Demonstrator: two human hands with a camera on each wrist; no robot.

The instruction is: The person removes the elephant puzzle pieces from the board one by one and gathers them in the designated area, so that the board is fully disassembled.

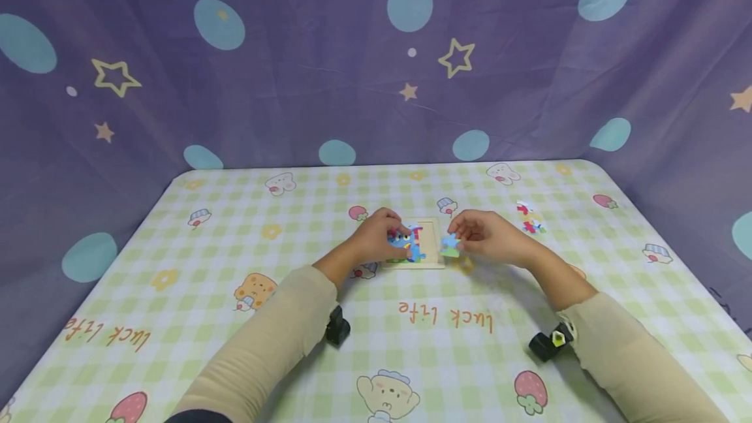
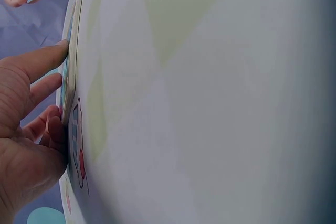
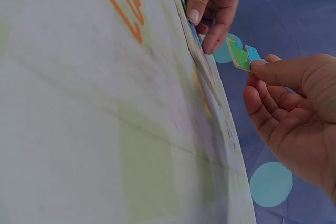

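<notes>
A shallow wooden puzzle tray [image 1: 433, 240] lies on the table, its left part filled with joined blue picture pieces [image 1: 416, 253] and its right part showing bare wood. My left hand [image 1: 376, 237] rests on the tray's left side, thumb and fingertips touching the pieces and partly covering them. Just past the tray's right edge, my right hand [image 1: 492, 237] pinches a blue and green puzzle piece [image 1: 450, 245] between thumb and fingers. That same puzzle piece [image 3: 242, 56] appears raised above the table in the right wrist view.
Several loose puzzle pieces [image 1: 531, 222], red, blue and yellow, lie to the right beyond my right hand. A checked cloth [image 1: 305, 358] with printed cartoons covers the table. Behind the table's far edge hangs a purple curtain [image 1: 364, 103].
</notes>
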